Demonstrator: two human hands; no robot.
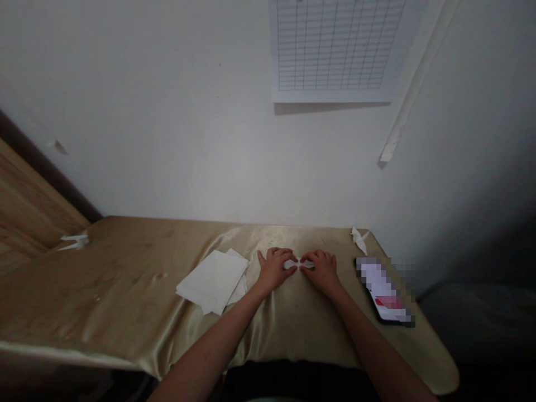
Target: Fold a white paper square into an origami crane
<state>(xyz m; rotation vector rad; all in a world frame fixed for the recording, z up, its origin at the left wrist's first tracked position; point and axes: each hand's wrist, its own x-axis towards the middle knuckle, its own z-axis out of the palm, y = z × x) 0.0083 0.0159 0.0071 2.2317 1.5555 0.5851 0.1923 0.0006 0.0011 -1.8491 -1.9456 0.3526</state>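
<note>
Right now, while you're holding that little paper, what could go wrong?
The small white paper between your left hand and right hand sits on shiny, wrinkled satin cloth, so it might slip. The phone lies close to your right hand and could get bumped. The paper crane sits near the cloth's far corner and might fall off.

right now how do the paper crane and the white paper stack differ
The paper crane is folded and small; the white paper stack is flat and much larger. The crane sits at the far corner, the stack by the left hand. Both are white paper.
</note>
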